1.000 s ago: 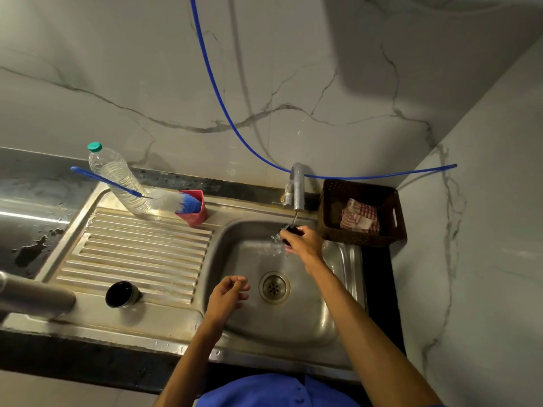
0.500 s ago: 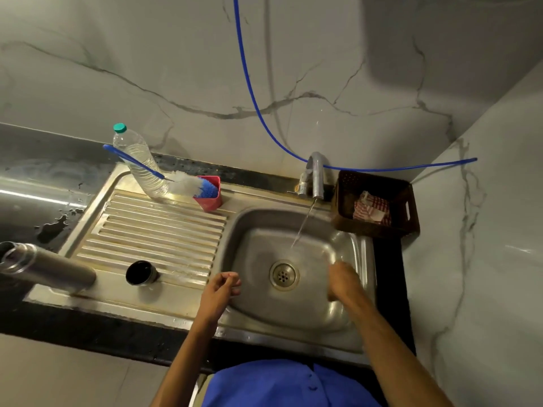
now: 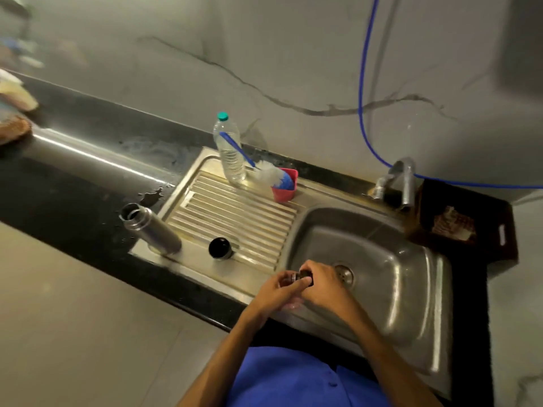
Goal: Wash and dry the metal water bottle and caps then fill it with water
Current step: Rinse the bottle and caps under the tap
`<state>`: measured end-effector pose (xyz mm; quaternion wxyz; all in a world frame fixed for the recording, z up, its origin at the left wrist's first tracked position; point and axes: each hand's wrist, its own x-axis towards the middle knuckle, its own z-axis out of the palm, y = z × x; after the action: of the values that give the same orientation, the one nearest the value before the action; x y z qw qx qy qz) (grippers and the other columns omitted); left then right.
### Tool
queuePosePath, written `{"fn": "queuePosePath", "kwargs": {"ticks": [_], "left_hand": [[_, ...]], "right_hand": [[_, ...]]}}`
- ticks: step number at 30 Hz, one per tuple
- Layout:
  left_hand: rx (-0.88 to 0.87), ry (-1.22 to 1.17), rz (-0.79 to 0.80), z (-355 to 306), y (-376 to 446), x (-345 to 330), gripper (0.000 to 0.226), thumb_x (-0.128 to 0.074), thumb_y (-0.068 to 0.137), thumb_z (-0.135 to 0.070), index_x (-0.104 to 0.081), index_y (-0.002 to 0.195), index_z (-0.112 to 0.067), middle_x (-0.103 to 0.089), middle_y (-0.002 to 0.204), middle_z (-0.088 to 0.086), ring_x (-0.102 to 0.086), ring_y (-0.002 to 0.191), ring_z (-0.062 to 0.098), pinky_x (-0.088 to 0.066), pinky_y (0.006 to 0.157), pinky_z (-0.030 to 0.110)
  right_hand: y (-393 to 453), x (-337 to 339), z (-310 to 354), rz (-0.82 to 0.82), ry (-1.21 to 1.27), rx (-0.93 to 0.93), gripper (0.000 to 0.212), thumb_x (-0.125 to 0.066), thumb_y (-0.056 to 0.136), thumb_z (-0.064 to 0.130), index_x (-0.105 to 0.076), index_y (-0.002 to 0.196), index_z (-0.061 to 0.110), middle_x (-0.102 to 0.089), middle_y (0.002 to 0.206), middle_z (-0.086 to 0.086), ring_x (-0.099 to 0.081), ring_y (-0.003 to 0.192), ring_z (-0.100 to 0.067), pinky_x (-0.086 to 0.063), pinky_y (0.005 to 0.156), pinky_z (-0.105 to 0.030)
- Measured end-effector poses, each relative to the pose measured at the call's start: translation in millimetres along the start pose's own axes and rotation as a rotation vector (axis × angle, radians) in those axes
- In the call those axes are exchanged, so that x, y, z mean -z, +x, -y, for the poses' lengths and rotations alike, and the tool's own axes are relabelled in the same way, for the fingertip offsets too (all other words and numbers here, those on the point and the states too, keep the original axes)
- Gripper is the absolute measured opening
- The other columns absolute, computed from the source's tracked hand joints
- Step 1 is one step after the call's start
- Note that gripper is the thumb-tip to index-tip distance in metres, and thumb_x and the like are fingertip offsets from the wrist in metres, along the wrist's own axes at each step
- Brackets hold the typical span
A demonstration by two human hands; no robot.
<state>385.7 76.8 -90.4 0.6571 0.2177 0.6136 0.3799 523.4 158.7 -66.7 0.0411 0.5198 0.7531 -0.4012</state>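
Note:
The open metal water bottle stands upright at the drainboard's front left corner. A black cup-shaped cap sits on the drainboard to its right. Over the sink's front left edge, both hands meet around a small dark cap. My left hand curls round it from the left and my right hand grips it from the right. Most of the small cap is hidden by the fingers.
The steel sink basin has a drain and a tap behind it. A clear plastic bottle and a brush in a pink cup stand at the drainboard's back. A dark basket sits right of the tap.
My right hand came from under the tap down to the sink's front left and met my left hand on the small cap. The view swung left. No water stream is visible now.

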Motion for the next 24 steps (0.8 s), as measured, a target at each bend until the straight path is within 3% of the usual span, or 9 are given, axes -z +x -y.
{"fn": "queuePosePath", "kwargs": {"ticks": [2, 3, 6, 8, 11, 15, 18, 21, 24], "left_hand": [[-0.025, -0.032, -0.079, -5, -1, 32, 0.040, -0.088, 0.084, -0.032, -0.071, 0.115, -0.012, -0.076, 0.100, 0.010, -0.074, 0.087, 0.019, -0.062, 0.083, 0.038], [-0.043, -0.059, -0.118, -3, 0, 52, 0.040, -0.089, 0.083, -0.028, -0.071, 0.115, -0.011, -0.077, 0.102, 0.014, -0.075, 0.088, 0.023, -0.061, 0.086, 0.041], [-0.127, 0.034, -0.304, -1, -6, 112, 0.047, -0.090, 0.080, -0.030, -0.067, 0.119, -0.016, -0.077, 0.109, 0.012, -0.077, 0.089, 0.025, -0.064, 0.086, 0.045], [-0.188, 0.306, -0.491, 5, -9, 154, 0.052, -0.090, 0.079, -0.037, -0.062, 0.121, -0.025, -0.070, 0.113, -0.002, -0.074, 0.089, 0.018, -0.063, 0.082, 0.039], [-0.261, 0.467, -0.635, 14, -5, 204, 0.060, -0.090, 0.078, -0.033, -0.056, 0.127, -0.027, -0.062, 0.121, -0.003, -0.067, 0.102, 0.013, -0.062, 0.085, 0.038], [-0.251, 0.650, -0.664, 13, 13, 241, 0.056, -0.082, 0.084, -0.038, -0.051, 0.130, -0.028, -0.056, 0.128, -0.002, -0.061, 0.111, 0.016, -0.055, 0.087, 0.038], [-0.222, 0.707, -0.621, 8, 26, 253, 0.056, -0.081, 0.085, -0.038, -0.050, 0.130, -0.027, -0.054, 0.128, -0.002, -0.062, 0.112, 0.020, -0.049, 0.082, 0.037], [-0.233, 0.712, -0.613, 8, 29, 255, 0.060, -0.083, 0.082, -0.038, -0.047, 0.129, -0.029, -0.052, 0.127, -0.004, -0.063, 0.111, 0.020, -0.052, 0.083, 0.039], [-0.241, 0.716, -0.641, 11, 24, 248, 0.071, -0.086, 0.081, -0.038, -0.044, 0.137, -0.026, -0.048, 0.139, 0.000, -0.062, 0.115, 0.022, -0.055, 0.089, 0.044]], "right_hand": [[7, -14, 33, 0.001, -0.021, 0.048, 0.054, -0.075, 0.070, 0.043, -0.062, 0.118, 0.022, -0.066, 0.119, -0.004, -0.064, 0.108, -0.025, -0.048, 0.082, -0.031], [12, -20, 45, 0.070, -0.041, 0.073, 0.069, -0.078, 0.069, 0.045, -0.054, 0.132, 0.026, -0.059, 0.133, -0.003, -0.059, 0.119, -0.024, -0.048, 0.091, -0.031], [30, -34, 78, 0.303, -0.074, 0.123, 0.114, -0.083, 0.072, 0.046, -0.013, 0.161, 0.027, -0.022, 0.164, -0.005, -0.030, 0.148, -0.025, -0.033, 0.116, -0.037], [51, -48, 98, 0.212, -0.102, 0.120, 0.105, -0.077, 0.081, 0.043, -0.012, 0.161, 0.024, -0.021, 0.164, -0.009, -0.029, 0.149, -0.029, -0.032, 0.118, -0.041], [86, -74, 128, 0.043, -0.206, 0.156, 0.084, -0.069, 0.086, 0.039, -0.025, 0.155, 0.020, -0.032, 0.154, -0.010, -0.043, 0.137, -0.032, -0.045, 0.105, -0.045], [125, -110, 156, 0.009, -0.363, 0.259, 0.087, -0.074, 0.078, 0.033, -0.029, 0.152, 0.025, -0.038, 0.147, -0.010, -0.044, 0.130, -0.033, -0.050, 0.098, -0.047], [140, -127, 160, -0.011, -0.414, 0.304, 0.071, -0.076, 0.074, 0.031, -0.046, 0.138, 0.023, -0.050, 0.135, -0.005, -0.047, 0.125, -0.028, -0.051, 0.096, -0.042], [146, -135, 155, -0.071, -0.336, 0.248, 0.060, -0.073, 0.069, 0.039, -0.053, 0.123, 0.025, -0.056, 0.123, 0.001, -0.055, 0.113, -0.024, -0.051, 0.089, -0.040], [144, -121, 145, -0.166, 0.012, 0.118, 0.061, -0.079, 0.067, 0.043, -0.056, 0.121, 0.028, -0.051, 0.116, 0.001, -0.055, 0.097, -0.014, -0.050, 0.082, -0.028]]}}
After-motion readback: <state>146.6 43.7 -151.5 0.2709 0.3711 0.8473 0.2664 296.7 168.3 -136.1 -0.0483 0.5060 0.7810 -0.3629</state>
